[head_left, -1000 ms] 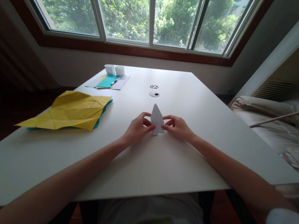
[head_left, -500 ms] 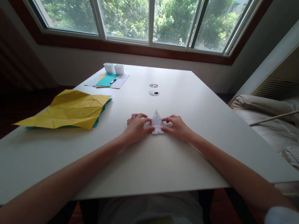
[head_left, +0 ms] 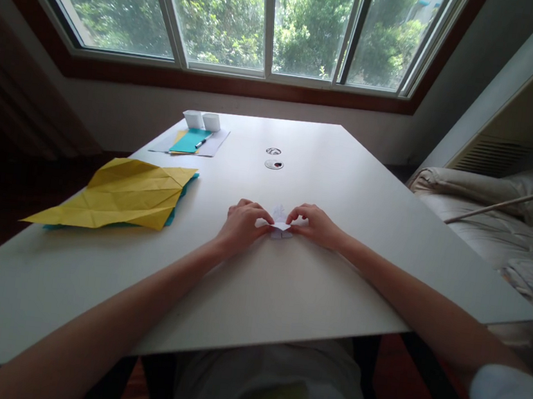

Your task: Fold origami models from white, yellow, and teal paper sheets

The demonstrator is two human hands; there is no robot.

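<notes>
A small piece of folded white paper lies on the white table between my two hands, with one flap lifted and bent toward me. My left hand pinches its left side between thumb and index finger, the other fingers curled. On the opposite side my right hand grips the right edge in the same way, fingertips and thumb together. Fine crease lines show on the part of the paper behind the flap. Some of the lower layer is hidden under the flap and fingertips.
To the left, a large creased yellow sheet lies over a teal one. Farther back are two small white paper boxes, teal paper and a pen. Two round inserts sit in the white tabletop.
The paper's pointed upper flap, standing away from me before, is now folded down toward me. Both hands stay at its sides, fingers shifted slightly on the edges.
</notes>
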